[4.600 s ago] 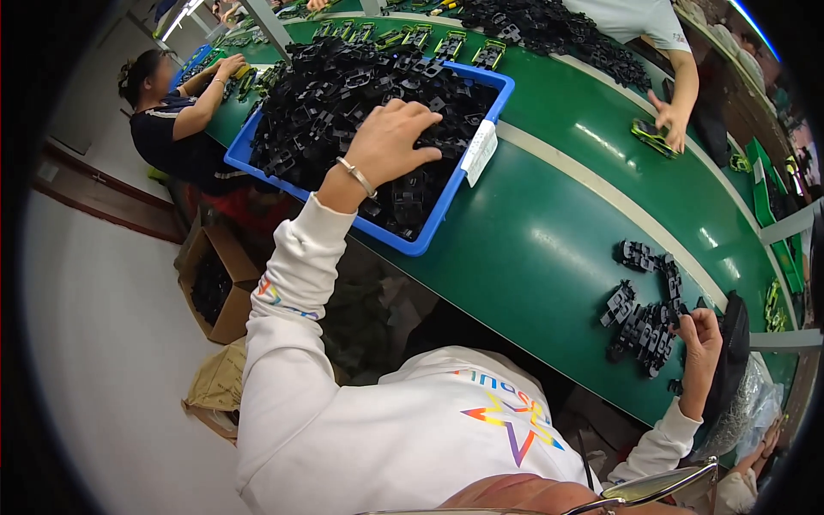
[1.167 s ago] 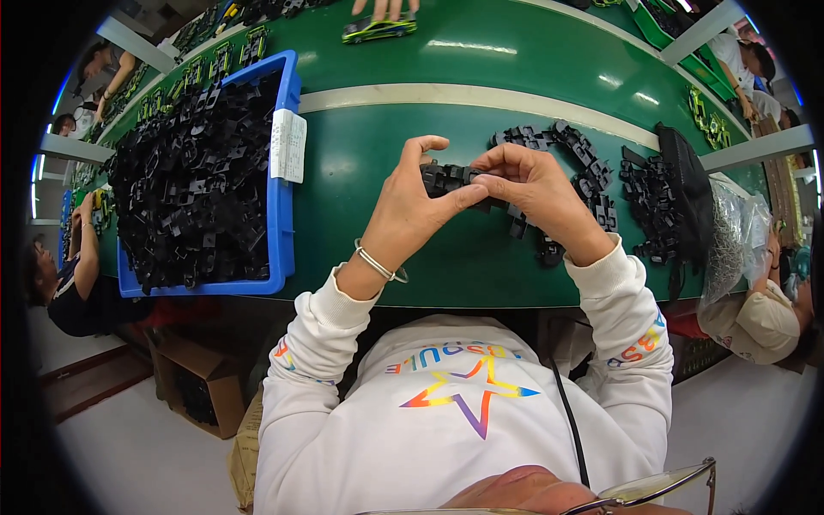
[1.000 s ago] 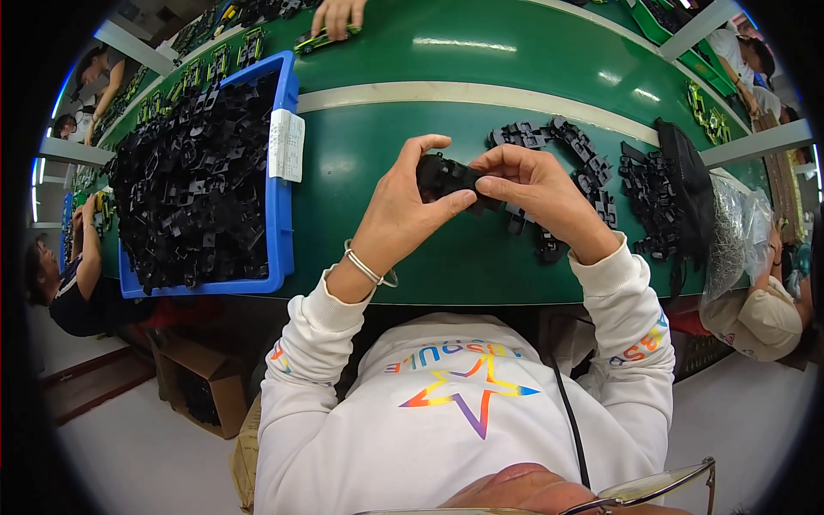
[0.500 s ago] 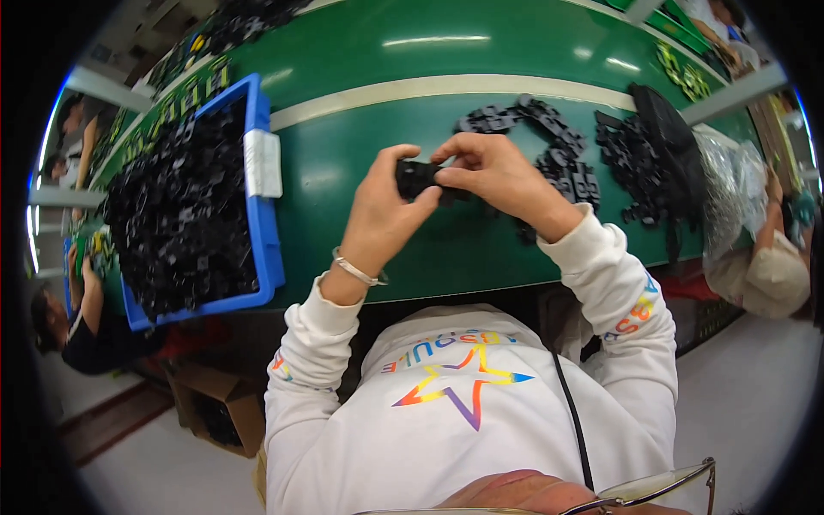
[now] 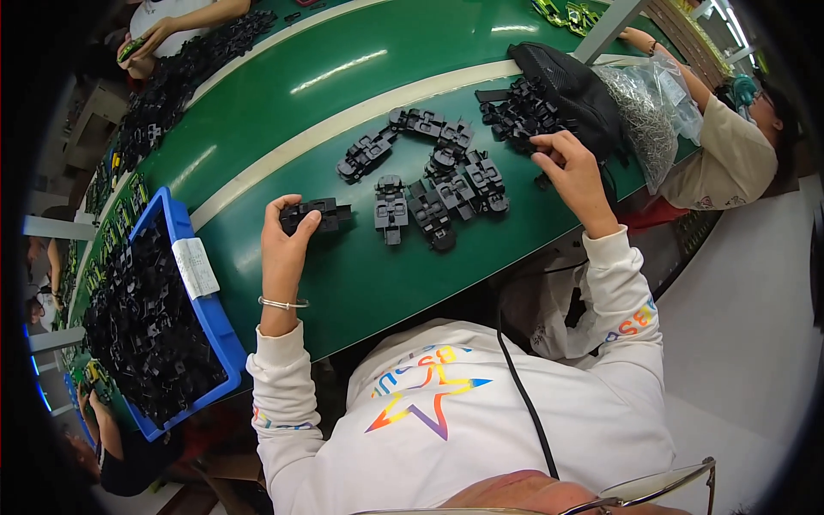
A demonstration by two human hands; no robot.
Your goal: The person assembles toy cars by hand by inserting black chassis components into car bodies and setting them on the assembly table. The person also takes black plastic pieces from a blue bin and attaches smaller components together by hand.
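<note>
My left hand (image 5: pixel 287 249) grips a black plastic housing (image 5: pixel 324 215) between thumb and fingers, just above the green table. A narrow end of the housing sticks out to the right. My right hand (image 5: pixel 569 172) is at the near edge of a heap of small black plastic parts (image 5: pixel 522 110). Its thumb and forefinger are bent, with a gap between their tips, and nothing shows in them. Between my hands, several dark grey plastic assemblies (image 5: pixel 390 210) lie on the table in a loose bent row.
A blue crate (image 5: pixel 219 335) full of black parts stands at the left, a white label on its rim. A black bag (image 5: pixel 571 86) and a clear plastic bag of small metal pieces (image 5: pixel 644 116) lie beyond the right heap. Other people sit around the green table (image 5: pixel 343 296).
My hands have parted: the left keeps the black housing, the right has let go and moved right to the heap of small parts. The whole view has turned toward the right.
</note>
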